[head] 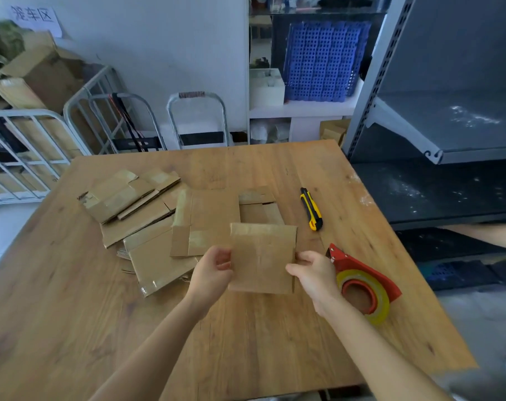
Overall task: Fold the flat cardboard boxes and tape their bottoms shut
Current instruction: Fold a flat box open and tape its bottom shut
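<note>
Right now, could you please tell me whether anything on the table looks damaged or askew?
The pile of flat boxes lies fanned and askew, and its far-left box has a torn, ragged corner. The held box between left hand and right hand looks intact.

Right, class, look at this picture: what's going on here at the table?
A person holds a flat cardboard box over a wooden table, the left hand gripping its left edge and the right hand its right edge. It is not yet folded up. More flat boxes lie in a loose pile to the left. A red tape dispenser and a yellow-and-black utility knife lie untouched on the right.
</note>
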`<act>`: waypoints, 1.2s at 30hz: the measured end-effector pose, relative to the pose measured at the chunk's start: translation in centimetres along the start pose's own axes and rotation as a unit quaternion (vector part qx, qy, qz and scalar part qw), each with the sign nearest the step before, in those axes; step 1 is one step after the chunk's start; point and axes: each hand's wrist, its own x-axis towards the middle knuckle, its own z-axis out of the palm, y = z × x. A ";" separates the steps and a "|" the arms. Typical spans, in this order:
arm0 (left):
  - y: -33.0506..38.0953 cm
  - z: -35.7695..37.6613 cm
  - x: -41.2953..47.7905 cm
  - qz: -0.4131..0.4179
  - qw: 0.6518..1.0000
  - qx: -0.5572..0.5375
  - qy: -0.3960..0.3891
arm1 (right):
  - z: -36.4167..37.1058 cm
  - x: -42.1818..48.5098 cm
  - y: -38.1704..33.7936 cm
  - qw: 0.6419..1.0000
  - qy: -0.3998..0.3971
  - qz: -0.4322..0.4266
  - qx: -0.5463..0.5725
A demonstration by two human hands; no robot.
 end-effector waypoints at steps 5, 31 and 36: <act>-3.3 0.8 -1.2 0.011 0.998 0.063 -0.003 | 0.0 -0.6 3.6 0.999 -0.023 -0.014 -0.042; 0.5 3.1 -0.9 -0.092 0.985 0.125 0.080 | -0.7 1.3 -0.6 0.903 -0.112 -0.180 -0.373; -0.2 2.5 -0.7 -0.076 0.992 0.082 0.066 | -1.2 1.7 0.6 0.976 -0.113 -0.039 -0.182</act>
